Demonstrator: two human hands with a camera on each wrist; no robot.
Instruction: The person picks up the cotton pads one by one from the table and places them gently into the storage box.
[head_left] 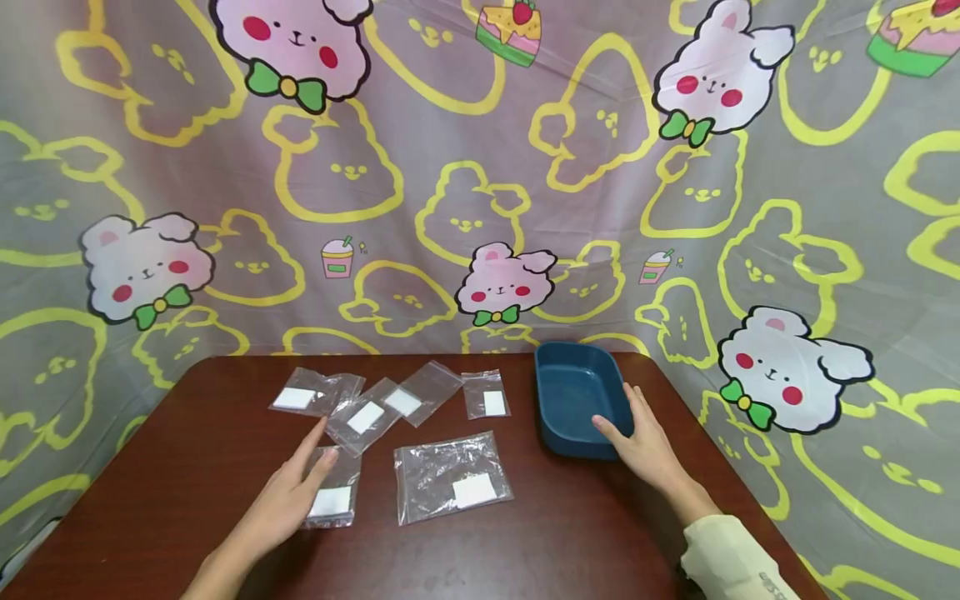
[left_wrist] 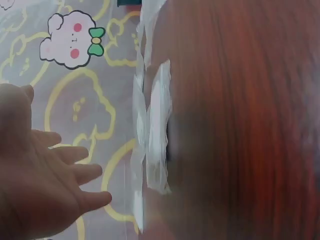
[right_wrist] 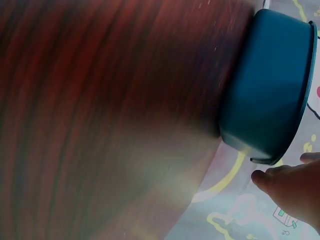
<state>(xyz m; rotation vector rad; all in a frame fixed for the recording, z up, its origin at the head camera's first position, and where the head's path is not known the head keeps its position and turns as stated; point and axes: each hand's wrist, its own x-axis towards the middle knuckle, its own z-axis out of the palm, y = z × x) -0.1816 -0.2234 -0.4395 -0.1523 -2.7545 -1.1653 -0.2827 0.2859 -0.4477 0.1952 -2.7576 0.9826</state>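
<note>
My left hand (head_left: 288, 496), fingers spread and holding nothing, is over a clear zip bag (head_left: 330, 502) with a white label, partly covering it from the head camera. The left wrist view shows that hand (left_wrist: 42, 175) above the tabletop beside the flat bags (left_wrist: 159, 130). On the right, a dark blue rectangular plastic bin (head_left: 573, 396) sits upright with nothing inside. My right hand (head_left: 648, 446) is at its near right corner, thumb toward the near rim and fingers along the right side. In the right wrist view, its fingertips are close to the bin's rim (right_wrist: 267, 161).
More labelled clear bags lie on the brown table (head_left: 517, 542): a large one (head_left: 442, 471) in front, overlapping ones (head_left: 367, 414) behind, one (head_left: 300, 392) at far left and a small one (head_left: 486, 396) near the bin. A patterned curtain (head_left: 420, 333) hangs behind the table.
</note>
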